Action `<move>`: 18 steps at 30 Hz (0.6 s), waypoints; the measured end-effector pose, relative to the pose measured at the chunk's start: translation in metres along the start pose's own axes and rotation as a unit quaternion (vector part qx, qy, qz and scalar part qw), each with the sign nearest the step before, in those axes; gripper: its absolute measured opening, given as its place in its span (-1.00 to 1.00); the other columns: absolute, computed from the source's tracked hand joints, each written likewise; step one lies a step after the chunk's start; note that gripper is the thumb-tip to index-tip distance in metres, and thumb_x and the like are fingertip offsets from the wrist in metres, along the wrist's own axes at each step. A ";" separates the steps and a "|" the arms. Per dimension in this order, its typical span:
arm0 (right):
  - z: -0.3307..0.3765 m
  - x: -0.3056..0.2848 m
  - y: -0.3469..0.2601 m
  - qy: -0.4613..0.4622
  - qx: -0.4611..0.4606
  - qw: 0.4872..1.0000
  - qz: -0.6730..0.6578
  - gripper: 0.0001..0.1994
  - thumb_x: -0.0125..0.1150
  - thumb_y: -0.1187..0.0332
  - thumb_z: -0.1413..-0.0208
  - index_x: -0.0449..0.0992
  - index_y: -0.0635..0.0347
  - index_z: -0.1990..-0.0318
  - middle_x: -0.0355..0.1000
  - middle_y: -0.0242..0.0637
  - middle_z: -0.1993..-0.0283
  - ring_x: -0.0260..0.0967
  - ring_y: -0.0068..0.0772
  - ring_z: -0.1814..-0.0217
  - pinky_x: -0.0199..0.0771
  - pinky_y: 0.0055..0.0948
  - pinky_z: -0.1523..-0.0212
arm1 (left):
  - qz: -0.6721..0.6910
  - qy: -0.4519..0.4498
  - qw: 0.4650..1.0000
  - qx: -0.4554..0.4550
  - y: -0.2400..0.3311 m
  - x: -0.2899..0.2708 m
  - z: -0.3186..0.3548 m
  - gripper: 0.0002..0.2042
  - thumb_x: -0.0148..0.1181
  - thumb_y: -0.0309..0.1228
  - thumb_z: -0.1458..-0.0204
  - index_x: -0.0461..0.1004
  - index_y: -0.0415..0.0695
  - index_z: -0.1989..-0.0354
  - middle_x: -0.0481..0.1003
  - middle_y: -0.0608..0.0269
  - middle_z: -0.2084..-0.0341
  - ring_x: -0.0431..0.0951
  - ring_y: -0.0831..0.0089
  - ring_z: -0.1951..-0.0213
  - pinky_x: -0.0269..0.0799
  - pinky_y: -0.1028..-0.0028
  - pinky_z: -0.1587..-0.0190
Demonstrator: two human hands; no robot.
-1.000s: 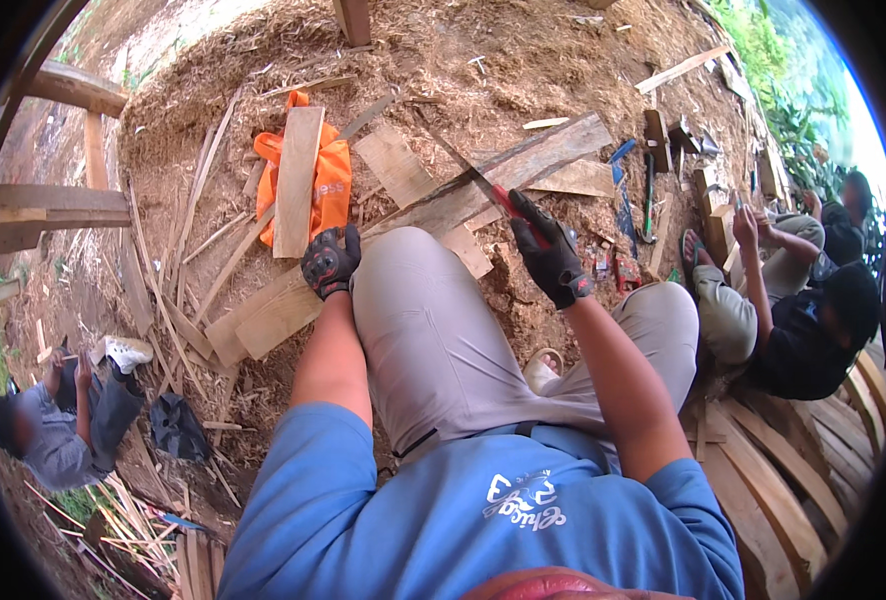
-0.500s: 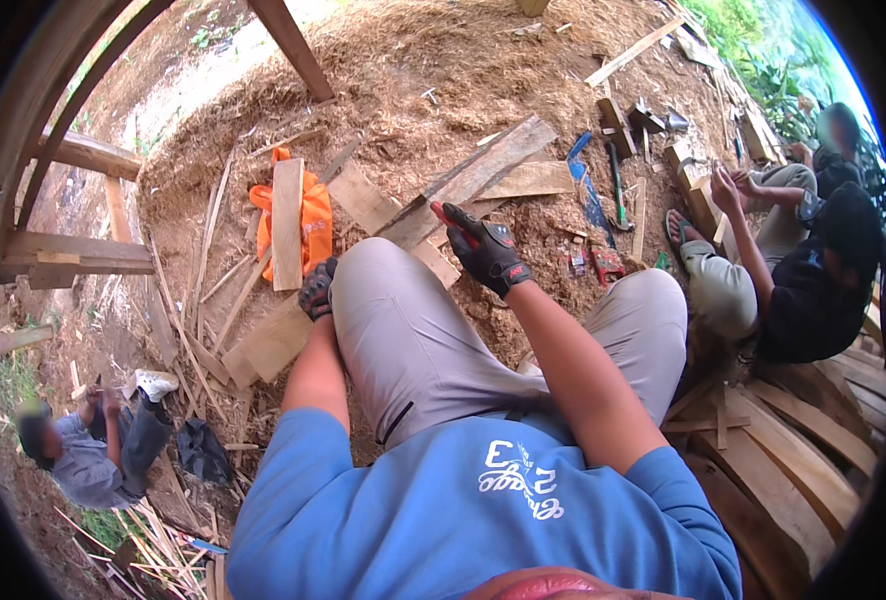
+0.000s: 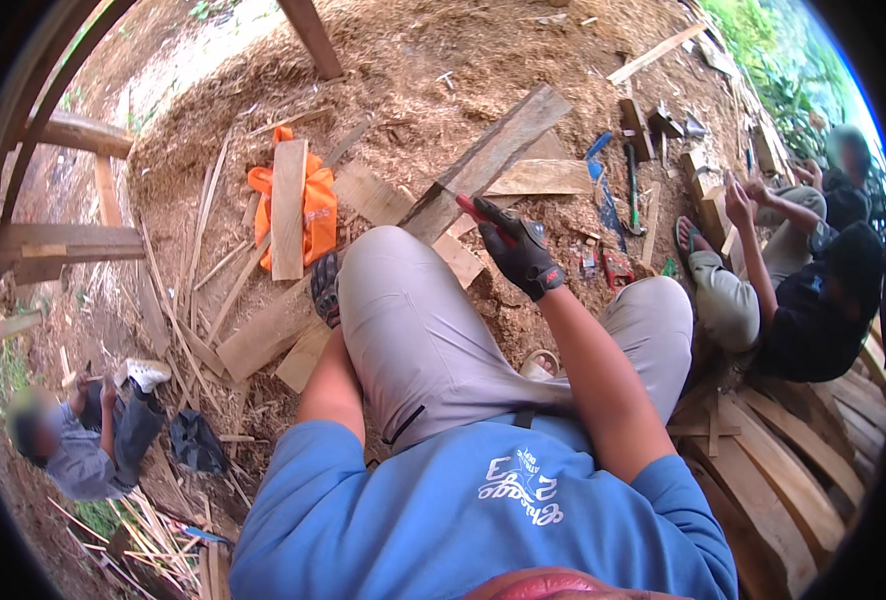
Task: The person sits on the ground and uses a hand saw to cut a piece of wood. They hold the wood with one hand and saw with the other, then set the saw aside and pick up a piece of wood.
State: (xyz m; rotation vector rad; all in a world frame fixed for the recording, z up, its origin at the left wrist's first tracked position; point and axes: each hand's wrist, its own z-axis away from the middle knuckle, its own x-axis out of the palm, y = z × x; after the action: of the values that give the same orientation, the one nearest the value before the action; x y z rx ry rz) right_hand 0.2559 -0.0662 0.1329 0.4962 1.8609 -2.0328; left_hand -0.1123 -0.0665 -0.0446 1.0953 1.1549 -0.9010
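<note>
I see the right grip [image 3: 518, 250], a hand in a black glove, holding a red-handled tool [image 3: 467, 208]. Bright red shows at its upper left end and again between the dark fingers; its blade I cannot make out from here.

That red end overlaps the weathered plank [image 3: 513, 140] in my view, though I can't tell whether they touch. The plank lies in the middle of the scene, slanting from far right to near left, where the grey-trousered left knee [image 3: 393, 270] hides it. It is thick and straight-edged, its broad face grey-brown with darker streaks along the grain and its left side darker. Paler boards lie around it: a flat one [image 3: 368, 195] on its left, another [image 3: 543, 177] on its right.

The left grip [image 3: 325, 288], also gloved in black, is half hidden by the knee, so I can't tell whether it is wide, narrow or holding anything. Nearest it are a smooth tan board [image 3: 263, 335] and, farther off, a pale upright-looking board [image 3: 288, 210] over a crumpled orange bag [image 3: 321, 215].

On the right, a hammer [image 3: 632, 185] lies on the shaving-strewn ground [image 3: 413, 110].
</note>
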 end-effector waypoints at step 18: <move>0.112 -0.079 -0.131 -0.074 0.099 0.978 0.166 -0.51 0.14 0.42 -0.45 0.37 0.20 -0.49 0.55 0.00 -0.34 0.51 -0.07 -0.40 0.43 -0.20 -0.40 | 0.006 0.053 0.999 -0.007 -0.006 0.012 -0.025 -0.41 -0.01 0.20 -0.29 0.69 -0.05 -0.02 0.67 0.05 -0.03 0.62 0.02 -0.13 0.38 -0.02 -0.34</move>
State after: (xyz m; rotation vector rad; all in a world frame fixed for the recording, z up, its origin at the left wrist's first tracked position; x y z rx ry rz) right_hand 0.2613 -0.1658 0.2941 0.6415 1.3917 -1.9748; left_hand -0.1219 -0.0439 -0.0588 1.1494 1.2381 -0.8327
